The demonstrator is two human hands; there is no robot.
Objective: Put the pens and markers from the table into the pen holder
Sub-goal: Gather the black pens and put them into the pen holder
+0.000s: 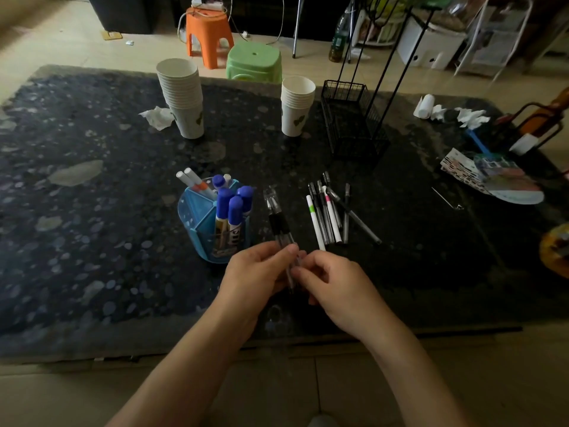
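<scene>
A blue pen holder (197, 217) with several compartments stands on the dark table (92, 241). It holds several blue-capped markers (235, 211) and two white markers (192, 181). My left hand (255, 272) and my right hand (335, 288) meet just right of the holder, both closed around a small bunch of clear black-grip pens (278, 223) that points away from me. Several more pens and thin white markers (329, 214) lie loose on the table to the right of the bunch.
Two stacks of paper cups (183, 97) (297, 106) and a black wire basket (351, 118) stand behind the pens. Crumpled tissue (158, 117) lies by the left stack. Tissues, a blue tool and printed paper (492, 177) clutter the right side. Stools (254, 61) stand beyond the table.
</scene>
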